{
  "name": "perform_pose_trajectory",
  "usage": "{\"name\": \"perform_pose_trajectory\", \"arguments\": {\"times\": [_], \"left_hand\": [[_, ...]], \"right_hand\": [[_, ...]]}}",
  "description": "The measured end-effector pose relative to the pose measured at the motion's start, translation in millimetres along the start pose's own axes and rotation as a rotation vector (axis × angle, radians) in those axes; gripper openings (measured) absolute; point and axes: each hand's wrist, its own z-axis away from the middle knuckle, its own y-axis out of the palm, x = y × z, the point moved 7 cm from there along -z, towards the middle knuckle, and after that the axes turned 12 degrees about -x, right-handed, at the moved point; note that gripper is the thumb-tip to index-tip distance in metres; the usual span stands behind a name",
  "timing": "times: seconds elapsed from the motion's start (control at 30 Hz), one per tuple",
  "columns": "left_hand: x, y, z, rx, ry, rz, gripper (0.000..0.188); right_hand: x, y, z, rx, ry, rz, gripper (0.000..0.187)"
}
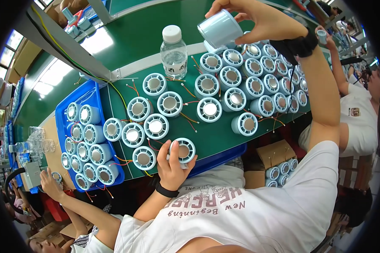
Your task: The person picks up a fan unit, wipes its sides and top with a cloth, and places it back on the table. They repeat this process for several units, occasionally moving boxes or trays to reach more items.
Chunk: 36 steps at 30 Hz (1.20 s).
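My left hand [172, 169] grips a light-blue round housing [185, 151] with a spoked rim and a silver disc in its centre, at the near edge of the green table. Fingers and thumb close around its side. Raised at the far side, my right hand [261, 20] holds another light-blue housing [220, 29] tilted on its side, so its smooth outer wall shows. Below it stand many more such housings [254, 86], spoked faces up, with thin red, orange and black wires. Several others [132, 135] stand loosely grouped left of centre.
A blue tray [119, 166] full of housings lies at the left. A water bottle [173, 52] with a white cap stands by a metal frame bar. An open cardboard box [276, 152] with housings sits below the table edge. Co-workers sit at left and right; a co-worker's hand [51, 185] reaches in.
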Motion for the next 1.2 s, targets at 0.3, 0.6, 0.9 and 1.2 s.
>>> {"name": "perform_pose_trajectory", "arguments": {"times": [0.3, 0.6, 0.9, 1.2], "left_hand": [[-2.7, -3.7, -12.5, -0.030, 0.006, 0.078, 0.073], [-19.9, -32.8, -14.0, -0.020, -0.050, 0.262, 0.082], [-18.1, -43.1, -31.5, 0.220, -0.846, 1.088, 0.091], [-35.8, -40.5, -30.4, 0.266, -0.828, 1.327, 0.107]], "right_hand": [[-49.1, 11.9, 88.5, -0.124, 0.119, 0.522, 0.055], [-77.9, 32.2, 119.3, -0.377, 0.088, 0.615, 0.073], [98.4, 111.0, 147.2, -0.485, -0.184, 0.429, 0.088], [122.0, 201.1, 155.1, -0.499, 0.033, -0.190, 0.082]]}}
